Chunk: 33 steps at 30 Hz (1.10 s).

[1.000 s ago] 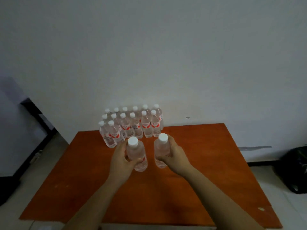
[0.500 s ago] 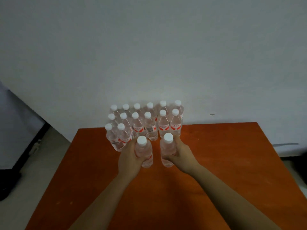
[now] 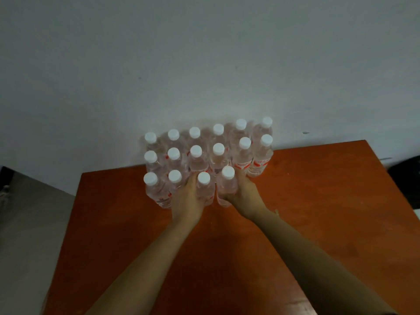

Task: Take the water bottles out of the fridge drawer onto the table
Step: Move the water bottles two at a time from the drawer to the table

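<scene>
Several clear water bottles with white caps and red labels stand in rows (image 3: 218, 151) at the far edge of the orange-brown table (image 3: 318, 212), against the wall. My left hand (image 3: 186, 198) grips one bottle (image 3: 204, 187) upright in the front row. My right hand (image 3: 244, 194) grips another bottle (image 3: 227, 183) just to its right. Both held bottles stand close against the group. The fridge drawer is out of view.
A white wall rises right behind the table. Grey floor (image 3: 29, 223) lies to the left, with a dark edge at the far left. A dark object (image 3: 406, 178) sits on the floor past the table's right edge.
Both hands have carried their bottles forward across the table, from the middle to the front row of the standing group. The view has moved closer to the table.
</scene>
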### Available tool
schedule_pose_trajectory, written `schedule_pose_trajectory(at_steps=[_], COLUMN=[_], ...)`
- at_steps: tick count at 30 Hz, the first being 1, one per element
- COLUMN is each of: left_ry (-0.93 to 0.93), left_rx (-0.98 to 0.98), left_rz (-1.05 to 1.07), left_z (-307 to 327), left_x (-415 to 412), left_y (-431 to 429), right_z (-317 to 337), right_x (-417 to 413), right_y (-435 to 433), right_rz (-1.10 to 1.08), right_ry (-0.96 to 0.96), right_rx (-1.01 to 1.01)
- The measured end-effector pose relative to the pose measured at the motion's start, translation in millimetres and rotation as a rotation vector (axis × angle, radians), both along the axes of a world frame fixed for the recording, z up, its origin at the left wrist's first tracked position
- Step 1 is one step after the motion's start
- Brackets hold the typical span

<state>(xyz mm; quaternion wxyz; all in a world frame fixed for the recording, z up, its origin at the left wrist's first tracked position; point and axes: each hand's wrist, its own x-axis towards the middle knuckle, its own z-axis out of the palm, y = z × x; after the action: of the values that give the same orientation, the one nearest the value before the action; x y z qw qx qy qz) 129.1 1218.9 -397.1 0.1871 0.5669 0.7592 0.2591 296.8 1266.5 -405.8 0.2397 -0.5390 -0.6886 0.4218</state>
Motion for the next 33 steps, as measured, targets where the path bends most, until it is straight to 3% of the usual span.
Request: schedule_pose_trajectory(at_steps=[12, 21, 26, 33], left_ry=[0.013, 0.121, 0.395, 0.681], left_rx=[-0.026, -0.023, 0.061, 0.214], left_rz=[0.024, -0.031, -0.033, -0.092], left_z=[-12.7, 19.1, 62.6, 108.9], left_x=[-6.1, 4.7, 27.0, 93.2], left_y=[4.6, -12.7, -30.8, -40.4], right_z=[-25.7, 2.4, 42.6, 77.1], right_x=[-13.1, 13.1, 63.2, 158.3], right_y=[8.1, -11.2, -20.4, -33.5], right_rz=[-0.014, 0.119, -0.015, -0.271], right_ry=[-0.038, -0.109, -0.219, -0.426], right_rx=[0.023, 0.127, 0.499, 0.681])
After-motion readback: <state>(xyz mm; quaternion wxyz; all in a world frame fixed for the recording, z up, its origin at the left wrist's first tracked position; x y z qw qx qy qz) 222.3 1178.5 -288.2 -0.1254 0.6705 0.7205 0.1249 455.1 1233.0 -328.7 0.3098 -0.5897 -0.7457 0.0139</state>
